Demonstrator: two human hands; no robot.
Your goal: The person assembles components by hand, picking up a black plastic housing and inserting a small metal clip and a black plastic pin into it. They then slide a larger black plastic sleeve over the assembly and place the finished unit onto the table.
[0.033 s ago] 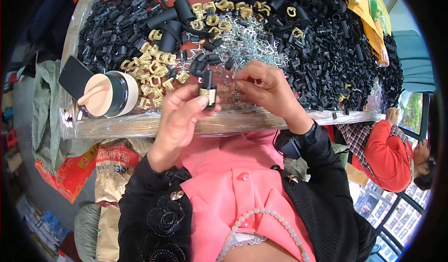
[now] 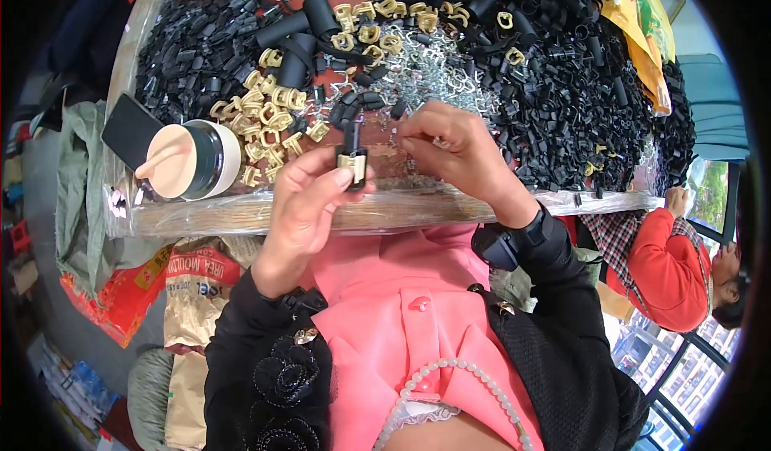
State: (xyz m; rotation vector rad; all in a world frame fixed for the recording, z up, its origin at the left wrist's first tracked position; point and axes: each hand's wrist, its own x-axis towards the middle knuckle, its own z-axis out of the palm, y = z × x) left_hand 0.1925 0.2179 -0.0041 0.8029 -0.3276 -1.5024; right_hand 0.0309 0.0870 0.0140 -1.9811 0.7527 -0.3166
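My left hand (image 2: 309,202) pinches a small black plastic part with a cream insert (image 2: 353,163) between thumb and fingers, just above the table's near edge. A narrow black piece stands up from its far end. To the right of it, my right hand (image 2: 450,147) hovers with thumb and forefinger closed together; a tiny pale glint shows at the fingers, but I cannot make out what they hold. Beyond the hands lie a heap of small silvery metal pieces (image 2: 434,61) and a few black caps (image 2: 347,107). Cream plastic clips (image 2: 269,118) are piled left of my left hand.
Heaps of small black parts spread over the left (image 2: 193,57) and right (image 2: 562,122) of the table. Black tubes (image 2: 320,16) lie at the back. A lidded jar (image 2: 181,162) and a dark phone (image 2: 132,134) are at the left. A person in red (image 2: 666,266) sits at the right.
The part in my left hand has tilted slightly and shifted a little to the left. My right hand has moved very slightly left, its fingers still pinched.
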